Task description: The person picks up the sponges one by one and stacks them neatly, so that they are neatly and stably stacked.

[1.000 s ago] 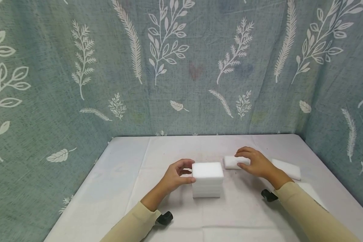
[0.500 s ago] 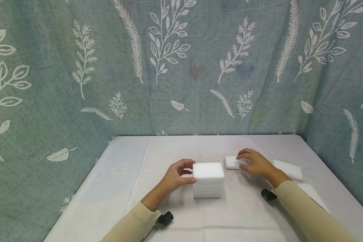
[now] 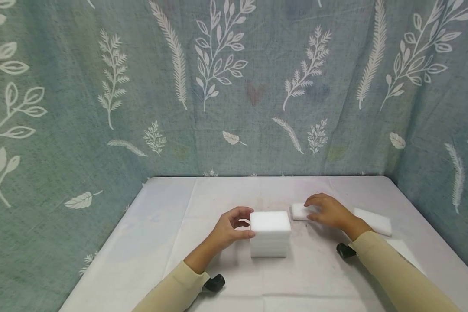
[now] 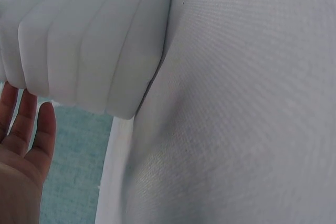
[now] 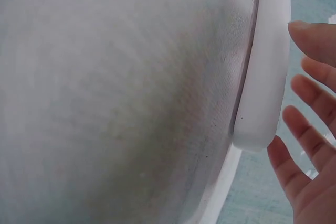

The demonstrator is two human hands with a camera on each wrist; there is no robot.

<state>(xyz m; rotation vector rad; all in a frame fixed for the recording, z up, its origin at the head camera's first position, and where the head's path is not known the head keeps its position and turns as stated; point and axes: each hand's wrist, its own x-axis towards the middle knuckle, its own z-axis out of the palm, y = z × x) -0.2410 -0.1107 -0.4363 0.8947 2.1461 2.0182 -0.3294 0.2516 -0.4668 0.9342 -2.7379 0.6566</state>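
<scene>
White sponges with rounded edges form a neat upright stack (image 3: 270, 234) near the middle of the table. My left hand (image 3: 234, 225) rests against the stack's left side, thumb at the near corner, index finger at the far one. In the left wrist view, its other fingers (image 4: 23, 121) stretch loosely up to the layered sponges (image 4: 94, 40). Farther back, a single sponge (image 3: 299, 212) lies flat, its right end hidden by my right hand (image 3: 329, 211). In the right wrist view, that hand's fingers are spread around the sponge (image 5: 264, 66), thumb tip at its upper face.
Right of the right hand lies another white sponge (image 3: 373, 222). A further white piece (image 3: 403, 251) is partly covered by the right sleeve (image 3: 398, 268). White cloth covers the table (image 3: 171, 242), and a leaf-patterned green curtain (image 3: 257, 143) stands behind it and along its sides.
My right hand has lowered very slightly over the single sponge. The left hand stays at the stack, and the whole view has shifted a little.
</scene>
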